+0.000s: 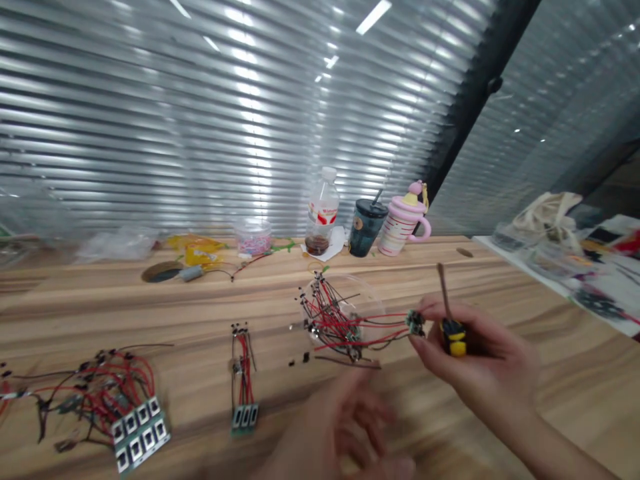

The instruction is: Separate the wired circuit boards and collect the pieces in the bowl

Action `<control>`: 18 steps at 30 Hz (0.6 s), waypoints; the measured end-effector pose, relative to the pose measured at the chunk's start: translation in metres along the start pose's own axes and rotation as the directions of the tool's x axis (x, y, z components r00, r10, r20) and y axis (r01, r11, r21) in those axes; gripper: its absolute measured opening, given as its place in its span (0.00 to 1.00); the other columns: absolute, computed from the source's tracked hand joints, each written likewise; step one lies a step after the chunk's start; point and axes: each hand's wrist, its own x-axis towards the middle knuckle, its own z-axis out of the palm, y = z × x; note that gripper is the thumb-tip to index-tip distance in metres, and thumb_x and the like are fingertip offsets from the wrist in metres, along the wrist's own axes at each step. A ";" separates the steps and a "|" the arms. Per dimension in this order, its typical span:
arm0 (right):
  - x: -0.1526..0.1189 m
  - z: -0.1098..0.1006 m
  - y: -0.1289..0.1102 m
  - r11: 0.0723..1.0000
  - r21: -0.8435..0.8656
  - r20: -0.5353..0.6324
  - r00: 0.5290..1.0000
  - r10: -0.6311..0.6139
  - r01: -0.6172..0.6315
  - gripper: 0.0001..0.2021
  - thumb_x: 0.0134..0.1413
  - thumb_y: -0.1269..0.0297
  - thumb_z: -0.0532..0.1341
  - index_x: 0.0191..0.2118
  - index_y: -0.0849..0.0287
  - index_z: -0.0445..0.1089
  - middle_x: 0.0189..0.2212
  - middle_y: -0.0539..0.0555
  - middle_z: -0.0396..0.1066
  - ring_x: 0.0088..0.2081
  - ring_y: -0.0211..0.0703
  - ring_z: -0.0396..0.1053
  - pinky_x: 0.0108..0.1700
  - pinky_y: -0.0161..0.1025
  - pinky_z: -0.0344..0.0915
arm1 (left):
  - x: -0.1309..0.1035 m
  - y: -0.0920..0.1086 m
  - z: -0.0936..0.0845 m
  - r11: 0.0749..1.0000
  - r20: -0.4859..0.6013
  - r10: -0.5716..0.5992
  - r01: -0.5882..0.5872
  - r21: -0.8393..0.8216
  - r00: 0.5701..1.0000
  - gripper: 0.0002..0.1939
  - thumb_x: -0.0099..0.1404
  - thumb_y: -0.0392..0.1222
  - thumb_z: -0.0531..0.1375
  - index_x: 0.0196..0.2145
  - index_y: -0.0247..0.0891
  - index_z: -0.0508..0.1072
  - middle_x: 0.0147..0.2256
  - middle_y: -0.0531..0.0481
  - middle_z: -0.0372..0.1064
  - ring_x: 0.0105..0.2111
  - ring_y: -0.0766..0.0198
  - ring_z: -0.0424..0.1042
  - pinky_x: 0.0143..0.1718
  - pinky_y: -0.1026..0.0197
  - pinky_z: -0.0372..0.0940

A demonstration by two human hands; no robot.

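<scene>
My right hand (480, 360) pinches a small green circuit board (415, 323) between thumb and forefinger. A screwdriver (453, 327) with a yellow and black handle is tucked in the same hand, its shaft pointing up. Red and black wires (385, 323) run from the board leftward to a wired tangle in a clear round dish (377, 293). My left hand (345, 427), blurred, hovers below the dish with its fingers loosely apart and nothing seen in it. To its left lies a strip of three wired modules (245, 417).
A larger panel of wired modules (141, 433) lies at the left front. Along the back stand a bottle (323, 213), a dark tumbler (367, 227), a pink mug (400, 227) and a tub of pink bits (253, 239). A small motor (191, 273) lies by a table hole (161, 271).
</scene>
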 end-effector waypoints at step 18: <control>0.030 0.040 0.025 0.954 -0.264 0.481 0.838 0.257 -0.141 0.07 0.42 0.69 0.60 0.32 0.60 0.71 0.27 0.51 0.73 0.29 0.40 0.69 0.30 0.33 0.62 | 0.112 0.001 -0.083 0.941 -0.195 -0.299 0.323 0.102 0.934 0.06 0.50 0.39 0.56 0.24 0.33 0.68 0.23 0.51 0.67 0.23 0.67 0.66 0.21 0.68 0.58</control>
